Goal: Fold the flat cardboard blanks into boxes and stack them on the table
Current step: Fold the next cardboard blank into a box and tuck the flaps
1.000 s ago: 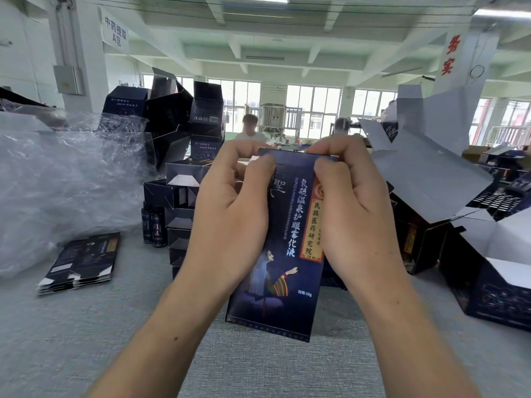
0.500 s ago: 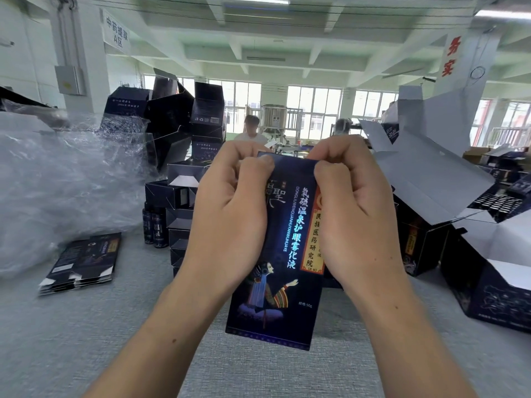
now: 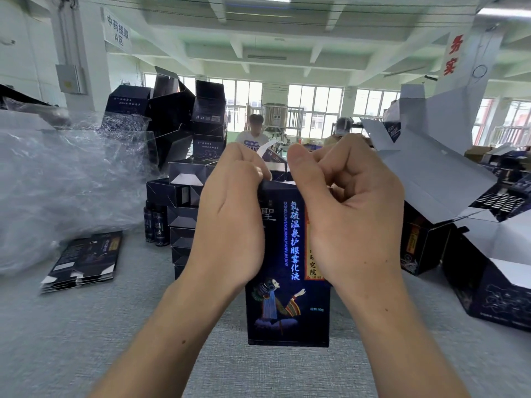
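I hold a dark blue cardboard box upright in front of me, above the grey table. It bears blue writing and a figure in a striped robe. My left hand grips its left side, fingers curled over the top edge by a white flap. My right hand grips the right side, thumb raised above the open top. A small pile of flat blanks lies on the table at the left. Behind my hands stands a stack of folded boxes.
Crumpled clear plastic wrap fills the left. Large open cartons with grey flaps crowd the right. Two dark bottles stand beside the stack. Two people sit at the back by the windows.
The box has gone from flat to opened out and now hangs straight. Both hands have shifted to its top edge, where a white flap stands up.
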